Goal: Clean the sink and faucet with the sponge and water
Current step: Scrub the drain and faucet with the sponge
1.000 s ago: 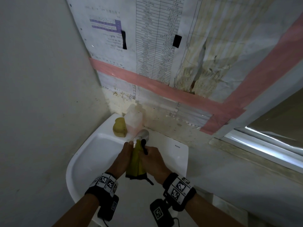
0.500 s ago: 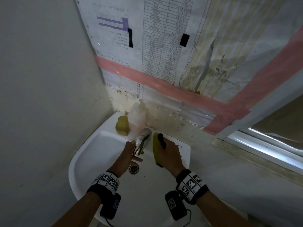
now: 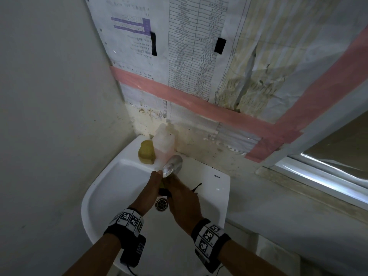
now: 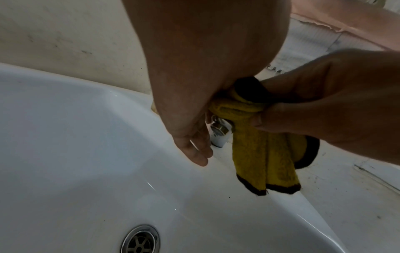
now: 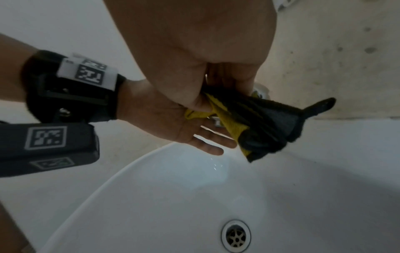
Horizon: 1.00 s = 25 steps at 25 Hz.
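Fingers (image 4: 268, 118) of right hand (image 3: 183, 198) pinch the yellow sponge cloth (image 4: 264, 154) bunched under the faucet (image 3: 172, 166) spout; left hand (image 3: 151, 188) fingers straight, loose, palm beside the spout, holding nothing. Sink (image 3: 111, 188) basin below, drain (image 3: 161, 204) clear. Step looks like wiping the spout underside. Next probably: work the cloth round the spout, then the basin.

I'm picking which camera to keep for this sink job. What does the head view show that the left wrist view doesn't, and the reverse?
Only the head view shows the soap bottle, the yellow sponge on the sink's back ledge, and the papers on the wall. Only the left wrist view shows the right hand gripping the yellow cloth against the faucet's underside. Both show the drain and the left hand.
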Motion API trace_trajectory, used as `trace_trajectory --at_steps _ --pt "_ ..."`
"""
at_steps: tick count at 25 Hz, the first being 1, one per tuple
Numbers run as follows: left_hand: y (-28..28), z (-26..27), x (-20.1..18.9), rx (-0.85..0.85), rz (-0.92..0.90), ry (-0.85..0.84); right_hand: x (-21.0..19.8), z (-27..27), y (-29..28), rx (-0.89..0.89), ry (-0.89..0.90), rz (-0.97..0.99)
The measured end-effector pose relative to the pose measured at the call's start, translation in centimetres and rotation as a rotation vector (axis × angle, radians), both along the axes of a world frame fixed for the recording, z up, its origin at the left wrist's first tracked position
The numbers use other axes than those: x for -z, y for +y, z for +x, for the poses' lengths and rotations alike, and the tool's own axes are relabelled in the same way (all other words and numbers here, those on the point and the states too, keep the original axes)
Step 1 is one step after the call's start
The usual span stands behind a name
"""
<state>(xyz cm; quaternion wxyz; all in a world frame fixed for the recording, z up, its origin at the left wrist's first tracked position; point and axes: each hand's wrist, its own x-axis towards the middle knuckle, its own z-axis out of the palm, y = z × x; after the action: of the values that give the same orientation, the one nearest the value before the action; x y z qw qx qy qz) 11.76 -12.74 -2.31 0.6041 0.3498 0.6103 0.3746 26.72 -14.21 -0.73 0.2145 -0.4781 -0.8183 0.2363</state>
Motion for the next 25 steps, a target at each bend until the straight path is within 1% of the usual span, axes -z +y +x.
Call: trace_trajectory --at_steps 2,3,6,7,10,13,15,16,19,21,23,25 --pt "-0.3 0.0 0.1 -0.01 -0.005 -0.038 -0.5 -0.4 0.1 -0.125 -0.039 0.104" --pt "-0.3 0.1 0.1 -0.015 0.0 -0.043 -0.6 -0.3 0.5 -0.129 -0.053 0.087" --pt "0.3 0.4 -0.5 -0.022 -0.002 0.007 0.0 0.1 2.1 -0.05 0.036 -0.046" --pt "0.4 0.5 -0.8 -0.029 -0.011 0.009 0.3 0.1 2.4 -0.024 0.036 -0.065" --pt "0.5 0.6 -1.4 -0.037 -0.013 -0.001 0.6 -0.7 2.1 0.012 0.025 -0.034" --pt "0.2 0.5 -1.6 -0.023 0.076 0.042 0.3 -0.6 1.1 -0.126 -0.036 0.08" --pt "0.2 0.3 -1.3 -0.034 0.061 0.085 -0.1 -0.1 1.0 -0.176 -0.045 0.12" --pt "0.3 0.2 -1.1 -0.032 0.055 0.1 -0.2 0.0 1.3 -0.15 -0.047 0.131" --pt "0.5 0.0 -0.9 -0.033 0.036 0.114 0.3 -0.6 2.9 -0.012 -0.036 0.085" --pt "0.5 0.0 -1.0 -0.036 0.033 0.105 0.5 -1.4 2.8 0.006 -0.059 0.081" --pt "0.4 0.1 -0.9 -0.035 0.042 0.122 0.8 -1.5 1.8 -0.088 -0.056 0.078" --pt "0.3 0.1 -1.1 -0.041 0.038 0.138 1.0 -0.7 0.8 -0.199 -0.007 0.117"
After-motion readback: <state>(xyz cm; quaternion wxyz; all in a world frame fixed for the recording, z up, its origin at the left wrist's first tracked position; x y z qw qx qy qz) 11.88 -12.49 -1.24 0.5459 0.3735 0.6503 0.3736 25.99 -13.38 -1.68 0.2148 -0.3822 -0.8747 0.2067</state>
